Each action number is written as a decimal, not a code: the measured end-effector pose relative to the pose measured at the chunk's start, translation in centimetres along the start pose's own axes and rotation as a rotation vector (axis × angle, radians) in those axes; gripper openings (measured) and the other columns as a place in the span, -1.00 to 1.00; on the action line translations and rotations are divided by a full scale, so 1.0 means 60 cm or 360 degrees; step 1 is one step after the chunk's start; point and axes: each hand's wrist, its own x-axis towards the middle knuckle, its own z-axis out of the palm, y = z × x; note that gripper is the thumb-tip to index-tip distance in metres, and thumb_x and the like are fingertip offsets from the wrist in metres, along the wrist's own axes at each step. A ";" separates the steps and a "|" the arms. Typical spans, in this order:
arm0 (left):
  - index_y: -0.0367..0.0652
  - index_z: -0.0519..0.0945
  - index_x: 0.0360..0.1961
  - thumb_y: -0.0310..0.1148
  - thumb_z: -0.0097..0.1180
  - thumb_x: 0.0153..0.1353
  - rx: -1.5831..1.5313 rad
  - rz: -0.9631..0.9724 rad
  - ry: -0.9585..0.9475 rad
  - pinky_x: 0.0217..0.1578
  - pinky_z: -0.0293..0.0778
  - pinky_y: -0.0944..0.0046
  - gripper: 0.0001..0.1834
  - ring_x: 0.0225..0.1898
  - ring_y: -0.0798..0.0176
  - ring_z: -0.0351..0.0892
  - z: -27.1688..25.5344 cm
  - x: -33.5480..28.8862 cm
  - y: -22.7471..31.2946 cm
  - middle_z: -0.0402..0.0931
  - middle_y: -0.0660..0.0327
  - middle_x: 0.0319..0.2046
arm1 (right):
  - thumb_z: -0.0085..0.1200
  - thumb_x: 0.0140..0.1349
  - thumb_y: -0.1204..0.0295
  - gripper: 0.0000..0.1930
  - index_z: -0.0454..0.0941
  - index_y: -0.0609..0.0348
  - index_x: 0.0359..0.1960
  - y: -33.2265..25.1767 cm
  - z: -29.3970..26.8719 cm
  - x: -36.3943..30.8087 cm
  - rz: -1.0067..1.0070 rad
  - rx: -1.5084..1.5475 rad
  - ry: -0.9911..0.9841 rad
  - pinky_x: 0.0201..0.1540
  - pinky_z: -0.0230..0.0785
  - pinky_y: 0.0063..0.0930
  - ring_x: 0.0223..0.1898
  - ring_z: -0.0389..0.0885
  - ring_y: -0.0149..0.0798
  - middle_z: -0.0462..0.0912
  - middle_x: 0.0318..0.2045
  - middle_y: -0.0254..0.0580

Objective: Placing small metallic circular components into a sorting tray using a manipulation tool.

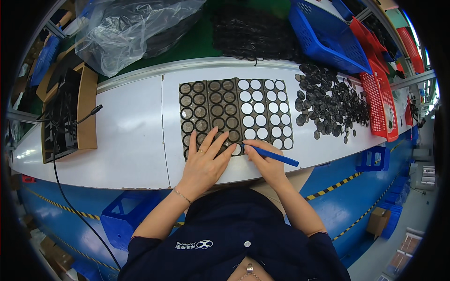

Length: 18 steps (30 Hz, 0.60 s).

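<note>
A dark sheet [219, 110] with rows of round places lies on the white table in front of me. Black rings with dull centres fill its left part; white discs [259, 108] fill its right part. Spread flat over the lower left of the sheet, my left hand [205, 161] presses on several rings and hides some of them. My right hand [268, 169] is closed round a slim blue pen-like tool [279, 157]. The tool's tip end is at the sheet's lower edge, beside a white disc [236, 150] near my left fingertips. Its exact tip is hidden by my fingers.
Loose black round parts [330, 100] are heaped on the table at right, beside a red basket [378, 105] and a blue basket [330, 40]. A cardboard box [87, 110] with black cables stands at left. Clear plastic bags [126, 35] lie beyond the table's metal rail.
</note>
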 end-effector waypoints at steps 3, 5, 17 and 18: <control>0.10 0.66 0.13 -0.35 0.25 0.24 -0.0001 0.0005 0.0011 0.38 0.01 -0.36 -0.60 0.38 0.02 0.32 0.002 0.000 0.000 0.47 0.18 0.27 | 0.24 0.32 0.43 -0.79 0.71 0.26 -0.08 0.003 0.001 0.000 -0.0021 -0.0011 0.0013 -0.29 0.44 -0.53 -0.38 0.61 -0.40 0.72 -0.36 -0.18; 0.10 0.66 0.13 -0.35 0.26 0.24 -0.0003 0.0001 0.0002 0.38 0.02 -0.36 -0.60 0.38 0.01 0.33 0.001 0.000 0.000 0.47 0.18 0.27 | 0.24 0.32 0.42 -0.79 0.70 0.26 -0.08 0.002 0.002 0.000 0.0007 -0.0004 0.0001 -0.29 0.44 -0.53 -0.38 0.61 -0.40 0.72 -0.35 -0.18; 0.10 0.66 0.13 -0.34 0.25 0.25 0.0001 0.0002 -0.0008 0.38 0.00 -0.37 -0.61 0.38 0.01 0.33 0.001 0.000 0.000 0.48 0.17 0.25 | 0.23 0.34 0.40 -0.77 0.71 0.25 -0.05 -0.001 0.000 0.004 0.0079 0.0047 -0.0071 -0.27 0.45 -0.56 -0.36 0.62 -0.44 0.73 -0.33 -0.20; 0.10 0.66 0.13 -0.34 0.25 0.25 0.0000 0.0002 -0.0010 0.38 0.00 -0.37 -0.60 0.38 0.01 0.33 0.001 0.000 0.000 0.48 0.18 0.25 | 0.23 0.34 0.39 -0.76 0.71 0.26 -0.05 -0.002 -0.002 0.004 0.0107 0.0070 -0.0092 -0.26 0.45 -0.57 -0.36 0.61 -0.45 0.73 -0.33 -0.21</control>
